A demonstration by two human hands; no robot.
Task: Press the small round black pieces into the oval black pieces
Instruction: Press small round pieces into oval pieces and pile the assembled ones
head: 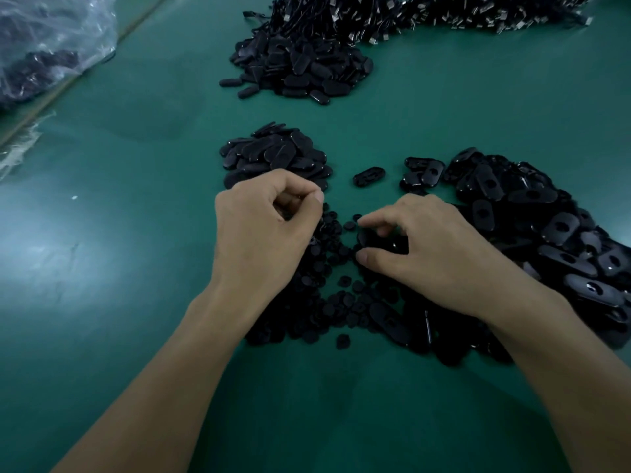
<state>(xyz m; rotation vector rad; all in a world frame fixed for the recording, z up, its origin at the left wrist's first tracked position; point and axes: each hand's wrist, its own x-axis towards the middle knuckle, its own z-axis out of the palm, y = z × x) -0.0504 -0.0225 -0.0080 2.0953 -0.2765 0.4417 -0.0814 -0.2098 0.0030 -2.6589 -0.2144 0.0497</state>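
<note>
Your right hand [426, 247] pinches an oval black plastic piece [379, 241]. Your left hand [263, 227] curls, seemingly round small round black plastic pieces [349, 225] like those scattered on the green mat [136, 302] between. Black on black, one could seat tilted or miss the hole.

A green bench [136, 233] fills the frame. At centre, small round black pieces [341, 302] lie scattered on it. To their right spreads a heap of oval black pieces [546, 227] with holes. A second heap [276, 158] lies just above centre, with one loose oval [368, 175] between the two. A third heap [304, 70] and a bundle of cords [341, 22] lie at the top, and a clear plastic bag [51, 46] at upper left.
</note>
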